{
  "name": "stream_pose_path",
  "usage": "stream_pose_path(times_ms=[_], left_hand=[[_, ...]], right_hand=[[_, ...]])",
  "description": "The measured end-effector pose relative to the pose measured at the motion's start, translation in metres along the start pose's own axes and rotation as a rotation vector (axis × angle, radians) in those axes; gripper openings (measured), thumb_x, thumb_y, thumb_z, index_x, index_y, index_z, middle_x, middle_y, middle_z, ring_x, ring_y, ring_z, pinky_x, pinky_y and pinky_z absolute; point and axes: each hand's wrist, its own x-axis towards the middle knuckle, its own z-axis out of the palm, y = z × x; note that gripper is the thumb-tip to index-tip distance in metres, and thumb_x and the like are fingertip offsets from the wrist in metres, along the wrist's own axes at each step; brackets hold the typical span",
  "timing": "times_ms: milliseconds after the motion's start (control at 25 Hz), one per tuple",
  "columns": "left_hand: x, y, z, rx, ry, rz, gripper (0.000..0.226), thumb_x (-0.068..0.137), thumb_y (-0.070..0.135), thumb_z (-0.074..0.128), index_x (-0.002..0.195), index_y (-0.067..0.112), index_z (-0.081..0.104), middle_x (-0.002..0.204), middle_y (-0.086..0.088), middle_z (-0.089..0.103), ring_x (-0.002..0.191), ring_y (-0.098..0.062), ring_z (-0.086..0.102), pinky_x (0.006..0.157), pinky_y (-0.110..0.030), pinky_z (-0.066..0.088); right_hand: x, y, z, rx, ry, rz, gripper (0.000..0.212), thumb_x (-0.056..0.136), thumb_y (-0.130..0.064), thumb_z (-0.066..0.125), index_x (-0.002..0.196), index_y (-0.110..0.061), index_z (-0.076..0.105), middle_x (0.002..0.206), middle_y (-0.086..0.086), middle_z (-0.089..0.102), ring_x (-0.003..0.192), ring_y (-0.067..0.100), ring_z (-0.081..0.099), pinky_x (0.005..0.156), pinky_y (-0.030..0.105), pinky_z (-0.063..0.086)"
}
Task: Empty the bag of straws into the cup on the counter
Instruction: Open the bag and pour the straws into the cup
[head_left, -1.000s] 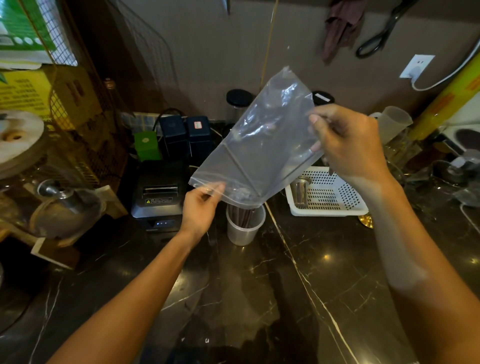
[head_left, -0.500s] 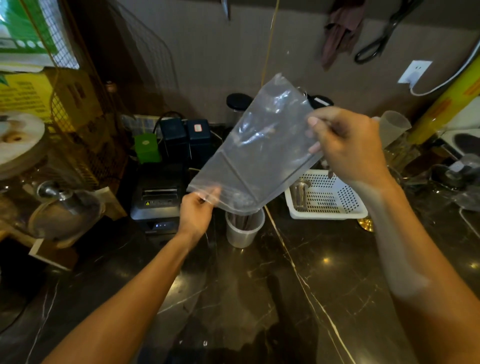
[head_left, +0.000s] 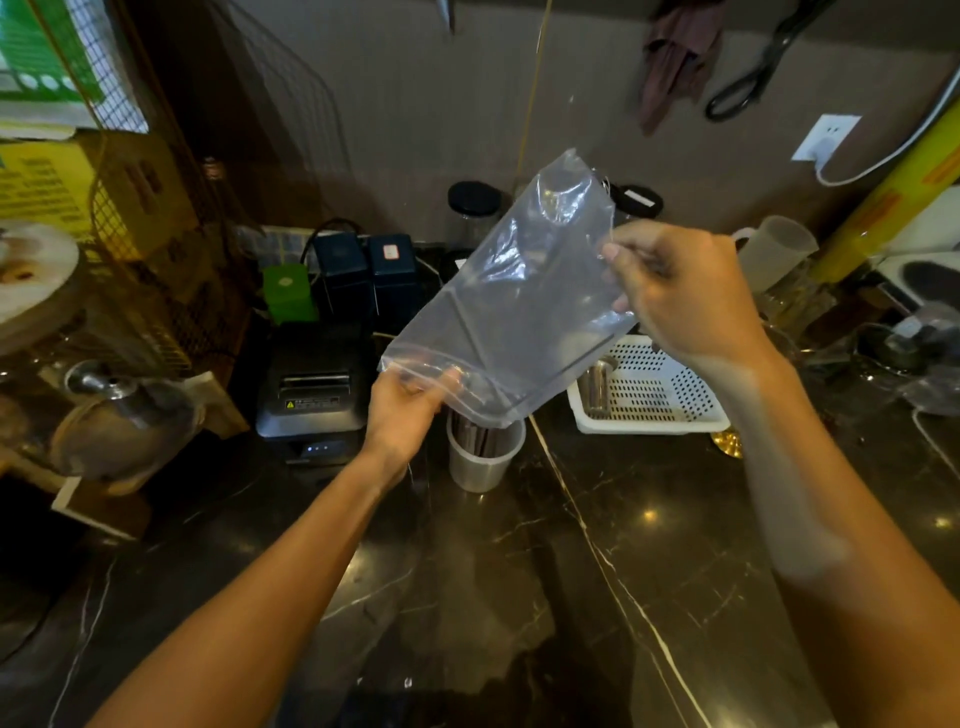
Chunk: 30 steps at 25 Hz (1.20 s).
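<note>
A clear plastic bag (head_left: 519, 306) hangs tilted over the counter, its open mouth down and just above a translucent white cup (head_left: 480, 465). Dark straws (head_left: 475, 439) stand inside the cup. The bag looks see-through with nothing visible inside. My left hand (head_left: 405, 410) pinches the bag's lower left edge beside the cup's rim. My right hand (head_left: 680, 301) grips the bag's upper right side, higher up.
A black receipt printer (head_left: 311, 384) sits left of the cup, and a white perforated basket (head_left: 654, 395) with a metal cup sits to its right. Dark jars and small boxes line the back wall. The dark marble counter (head_left: 571, 571) stretches toward me.
The bag has sunk slightly toward the cup and both hands have shifted a little with it; the grips are the same.
</note>
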Motion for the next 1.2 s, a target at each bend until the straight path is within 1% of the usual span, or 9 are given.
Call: stream_pose_path(times_ms=[120,240,320,600,720,800,880,1040,1200], left_hand=[[-0.001,0.002,-0.001,-0.046,0.001,0.059,0.032,0.091,0.017,0.076,0.121,0.009,0.07,0.113,-0.003,0.078,0.104,-0.008,0.075,0.087,-0.026,0.062],[-0.003,0.009,0.003,-0.065,0.002,0.038,0.016,0.093,0.014,0.073,0.108,0.009,0.074,0.101,0.002,0.079,0.09,0.003,0.075,0.076,-0.014,0.059],[-0.002,0.007,0.006,-0.05,-0.022,0.039,0.01,0.093,0.015,0.073,0.101,0.012,0.078,0.096,0.006,0.08,0.091,0.0,0.076,0.081,-0.019,0.062],[0.008,0.017,0.012,0.104,-0.266,0.138,0.026,0.095,0.012,0.069,0.121,0.01,0.073,0.113,0.012,0.073,0.101,0.007,0.071,0.089,-0.017,0.058],[0.012,0.02,0.013,0.087,-0.301,0.096,0.032,0.097,0.012,0.067,0.127,0.018,0.068,0.117,0.016,0.069,0.101,0.011,0.069,0.079,-0.014,0.058],[0.012,0.022,0.014,0.105,-0.289,0.095,0.03,0.098,0.013,0.065,0.127,0.019,0.068,0.111,0.014,0.069,0.087,0.012,0.069,0.069,-0.013,0.055],[0.013,0.023,0.017,0.108,-0.29,0.077,0.024,0.099,0.015,0.064,0.122,0.019,0.07,0.104,0.007,0.069,0.07,0.005,0.065,0.059,-0.013,0.051],[0.014,0.021,0.017,0.181,-0.286,0.111,0.022,0.099,0.016,0.064,0.12,0.012,0.072,0.101,0.001,0.07,0.062,0.001,0.061,0.052,-0.013,0.048],[0.01,0.016,0.007,0.118,-0.227,0.06,0.019,0.099,0.013,0.065,0.115,0.01,0.075,0.064,0.015,0.066,0.051,-0.001,0.05,0.046,-0.013,0.04]], right_hand=[[-0.001,0.003,0.001,0.027,0.052,0.014,0.022,0.107,-0.026,0.056,0.108,-0.016,0.075,0.086,0.004,0.074,0.077,0.022,0.074,0.077,0.05,0.06],[-0.001,0.006,-0.001,0.021,0.086,0.035,0.02,0.107,-0.027,0.056,0.108,-0.02,0.075,0.084,-0.001,0.073,0.077,0.02,0.073,0.078,0.049,0.06],[0.0,0.006,-0.001,0.019,0.09,0.016,0.02,0.107,-0.026,0.056,0.107,-0.019,0.075,0.082,0.0,0.073,0.076,0.021,0.073,0.077,0.048,0.06],[0.003,0.001,0.006,0.047,0.056,-0.01,0.023,0.107,-0.024,0.055,0.104,-0.013,0.075,0.081,0.008,0.073,0.074,0.026,0.073,0.074,0.051,0.06],[0.005,0.0,0.006,0.067,0.073,-0.012,0.025,0.107,-0.024,0.055,0.101,-0.01,0.074,0.079,0.011,0.071,0.073,0.029,0.071,0.072,0.054,0.059],[0.006,0.001,0.006,0.071,0.073,-0.01,0.026,0.107,-0.026,0.054,0.1,-0.009,0.074,0.078,0.012,0.071,0.073,0.029,0.071,0.069,0.056,0.06],[0.008,0.0,0.005,0.071,0.073,-0.011,0.026,0.107,-0.026,0.055,0.102,-0.01,0.074,0.08,0.011,0.072,0.074,0.026,0.072,0.068,0.055,0.06],[0.008,-0.002,0.002,0.084,0.122,-0.034,0.022,0.107,-0.022,0.056,0.104,-0.011,0.075,0.081,0.008,0.072,0.076,0.026,0.072,0.071,0.053,0.061],[0.012,0.003,-0.011,0.093,0.173,-0.008,0.019,0.107,-0.024,0.057,0.113,-0.018,0.074,0.088,0.005,0.074,0.078,0.024,0.073,0.079,0.051,0.062]])
